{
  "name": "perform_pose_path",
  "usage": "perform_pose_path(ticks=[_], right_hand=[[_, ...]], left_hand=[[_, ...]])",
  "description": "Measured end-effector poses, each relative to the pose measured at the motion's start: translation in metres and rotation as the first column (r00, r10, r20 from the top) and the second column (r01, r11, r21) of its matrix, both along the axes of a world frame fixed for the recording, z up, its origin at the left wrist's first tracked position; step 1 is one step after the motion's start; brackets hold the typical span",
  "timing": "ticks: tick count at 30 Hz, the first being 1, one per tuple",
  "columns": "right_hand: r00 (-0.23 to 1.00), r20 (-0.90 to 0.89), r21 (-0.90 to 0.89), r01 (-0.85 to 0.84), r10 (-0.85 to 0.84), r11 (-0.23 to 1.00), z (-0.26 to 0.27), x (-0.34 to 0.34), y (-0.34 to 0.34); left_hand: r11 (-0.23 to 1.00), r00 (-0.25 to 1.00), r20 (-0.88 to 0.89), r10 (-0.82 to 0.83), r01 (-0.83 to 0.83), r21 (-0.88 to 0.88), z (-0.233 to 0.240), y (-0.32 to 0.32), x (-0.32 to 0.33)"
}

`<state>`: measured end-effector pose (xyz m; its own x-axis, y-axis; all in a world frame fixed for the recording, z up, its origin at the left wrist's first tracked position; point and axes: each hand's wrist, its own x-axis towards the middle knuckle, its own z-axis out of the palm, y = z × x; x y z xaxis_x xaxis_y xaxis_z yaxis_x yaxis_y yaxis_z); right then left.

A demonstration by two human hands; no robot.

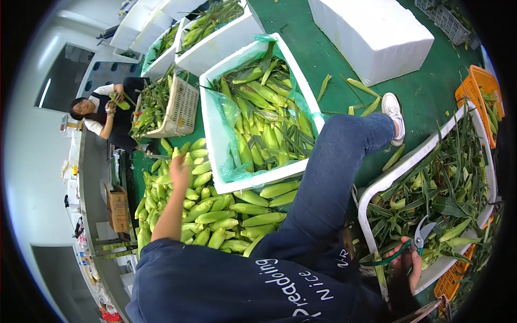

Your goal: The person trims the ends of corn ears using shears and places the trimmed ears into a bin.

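Note:
My left hand (179, 171) is stretched out over a pile of trimmed green corn ears (220, 216) on the floor. It is blurred beside the upper ears, and whether it grips one is unclear. In my right hand (410, 262) are pruning shears (418, 242) with green handles, their blades apart. The shears are above a white-rimmed tub (365, 208) heaped with corn husks and leaves (434, 181). Straight ahead, a white foam box (208, 133) lined with green plastic film (230, 109) holds untrimmed corn ears (262, 95).
Another person (107, 109) sits at the left holding a corn ear, behind a beige crate (181, 105) of leaves. More foam boxes (220, 42) stand beyond. An upturned-looking foam box (375, 36), an orange crate (470, 91) and loose husks (363, 87) lie right.

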<state>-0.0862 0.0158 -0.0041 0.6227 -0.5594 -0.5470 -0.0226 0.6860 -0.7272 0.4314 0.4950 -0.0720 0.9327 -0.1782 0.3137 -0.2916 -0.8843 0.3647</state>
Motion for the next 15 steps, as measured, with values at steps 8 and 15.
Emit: perform_pose_path(ticks=[8, 15], right_hand=[[0.978, -0.135, 0.045, 0.168, -0.161, 0.985, 0.02, 0.017, 0.028], [0.997, 0.064, 0.228, 0.037, -0.053, 0.973, -0.042, -0.048, 0.044]], left_hand=[[0.73, 0.499, -0.543, 0.675, -0.555, 0.398, -0.21, -0.229, 0.054], [0.672, 0.672, -0.228, 0.705, -0.529, 0.519, -0.227, -0.218, 0.02]])
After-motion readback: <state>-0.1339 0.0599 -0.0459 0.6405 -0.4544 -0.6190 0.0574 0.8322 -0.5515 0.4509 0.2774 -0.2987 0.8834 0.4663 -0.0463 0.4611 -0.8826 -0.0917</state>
